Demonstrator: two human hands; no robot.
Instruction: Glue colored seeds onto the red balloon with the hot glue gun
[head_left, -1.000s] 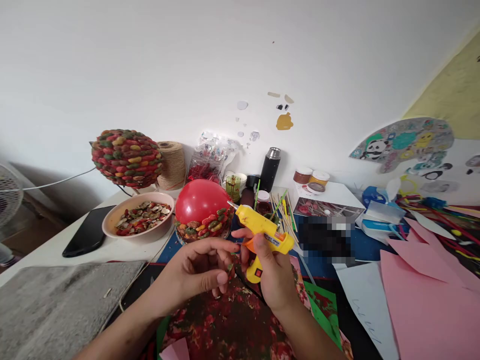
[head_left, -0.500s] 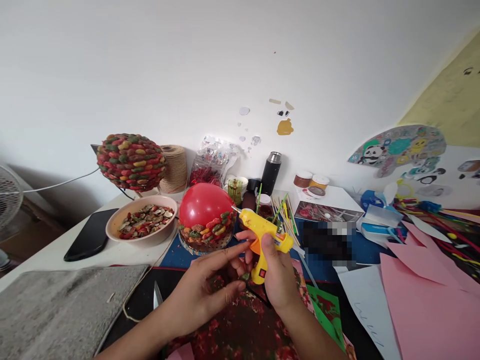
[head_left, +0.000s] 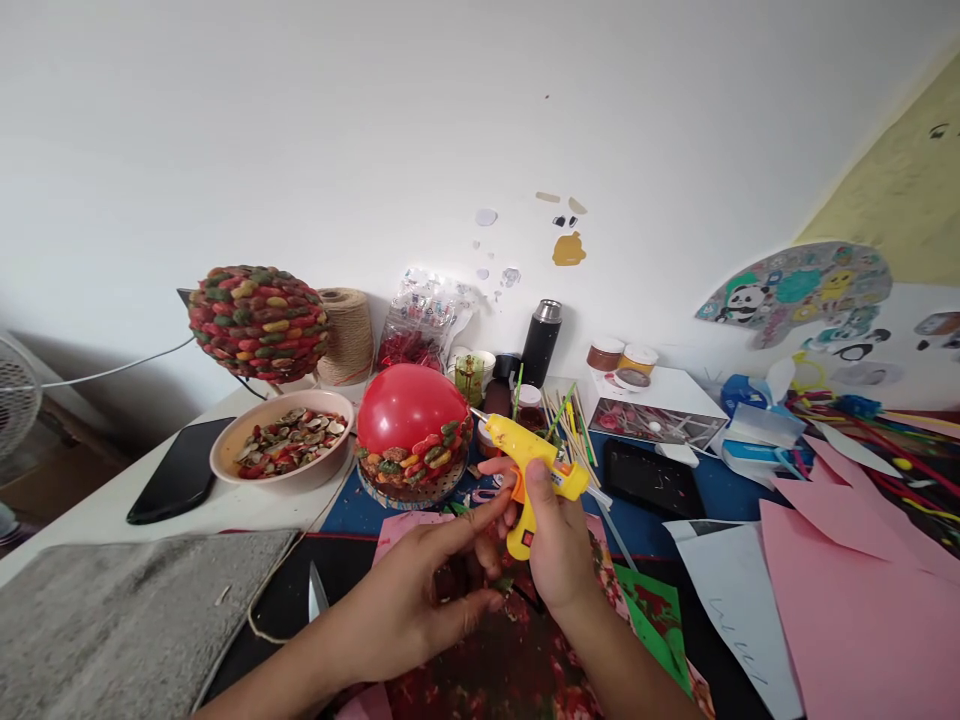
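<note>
My right hand [head_left: 559,545] grips a yellow hot glue gun [head_left: 525,440], its nozzle pointing up and left toward a red balloon [head_left: 409,405]. Rows of painted nut shells [head_left: 420,460] cover the balloon's lower part, and it sits on a round perforated base [head_left: 409,498]. Just left of the gun, my left hand [head_left: 420,590] has its index finger stretched to the orange trigger [head_left: 517,487]. Between its thumb and curled fingers is a small greenish shell [head_left: 508,584], partly hidden. Both hands are over a paint-stained sheet [head_left: 517,650].
A pink bowl of painted shells [head_left: 225,468], a shell-covered ball [head_left: 259,325] and a twine spool [head_left: 346,335] stand left. A knife blade [head_left: 316,592] lies by my left forearm. A black thermos [head_left: 541,345] stands behind; pink paper [head_left: 855,610] lies right.
My left hand has moved slightly down and right with the small shell. The glue gun has shifted slightly right in my right hand. The balloon stays on its base.
</note>
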